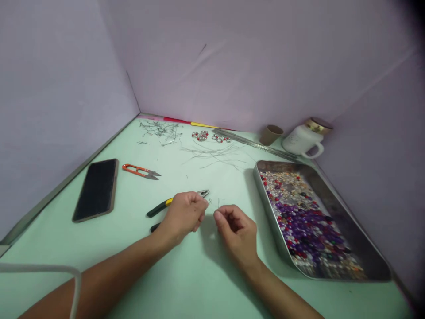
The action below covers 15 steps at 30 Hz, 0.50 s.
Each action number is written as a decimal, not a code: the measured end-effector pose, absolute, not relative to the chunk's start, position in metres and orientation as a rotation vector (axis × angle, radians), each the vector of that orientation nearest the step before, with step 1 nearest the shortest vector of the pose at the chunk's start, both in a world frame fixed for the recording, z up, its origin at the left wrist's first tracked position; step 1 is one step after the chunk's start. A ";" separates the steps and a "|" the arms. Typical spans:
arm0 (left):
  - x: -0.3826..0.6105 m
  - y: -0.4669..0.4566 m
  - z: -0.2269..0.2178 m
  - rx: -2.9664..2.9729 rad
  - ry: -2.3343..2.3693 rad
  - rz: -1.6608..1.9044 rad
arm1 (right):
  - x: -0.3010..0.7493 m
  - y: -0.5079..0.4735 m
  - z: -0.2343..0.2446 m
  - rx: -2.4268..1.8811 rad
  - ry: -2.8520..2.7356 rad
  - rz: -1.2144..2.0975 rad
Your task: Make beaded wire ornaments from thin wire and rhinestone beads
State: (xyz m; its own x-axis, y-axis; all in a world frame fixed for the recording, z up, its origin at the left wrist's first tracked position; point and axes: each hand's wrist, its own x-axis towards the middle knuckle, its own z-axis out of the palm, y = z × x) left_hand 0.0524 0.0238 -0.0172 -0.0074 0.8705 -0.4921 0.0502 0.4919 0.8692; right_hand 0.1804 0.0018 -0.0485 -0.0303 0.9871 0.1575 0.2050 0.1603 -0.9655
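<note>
My left hand (183,215) is closed in a pinch above the green table (186,274), holding the end of a thin wire (212,204) that bends between both hands. My right hand (236,230) is also pinched, its fingertips at the other end of the same wire. Pliers (179,201) with black and yellow handles lie on the table just behind and under my left hand, jaws pointing right. A metal tray (348,208) full of purple, red and pearl beads sits right of my right hand.
A black phone (97,189) and orange thread snips (141,171) lie at the left. Loose wires (212,153), cut wire bits (161,130) and small beaded pieces (200,135) lie at the back. A brown cup (271,134) and a white mug (303,139) stand behind the tray.
</note>
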 end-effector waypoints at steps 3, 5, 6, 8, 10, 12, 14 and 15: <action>0.053 0.022 -0.017 0.843 1.406 0.765 | 0.187 0.011 -0.057 -1.257 -1.458 0.935; 0.053 0.022 -0.018 0.825 1.367 0.752 | 0.189 0.012 -0.059 -1.227 -1.521 0.912; 0.053 0.022 -0.018 0.815 1.344 0.751 | 0.189 0.010 -0.059 -1.201 -1.566 0.895; 0.053 0.022 -0.020 0.787 1.293 0.759 | 0.187 0.005 -0.058 -1.138 -1.665 0.848; 0.054 0.022 -0.023 0.761 1.239 0.756 | 0.184 0.001 -0.057 -1.090 -1.715 0.833; 0.055 0.022 -0.028 0.767 1.195 0.749 | 0.181 0.000 -0.057 -1.079 -1.664 0.918; 0.055 0.022 -0.032 0.812 1.173 0.745 | 0.180 0.003 -0.059 -1.111 -1.538 1.041; 0.055 0.022 -0.034 0.839 1.177 0.746 | 0.180 0.004 -0.060 -1.143 -1.472 1.082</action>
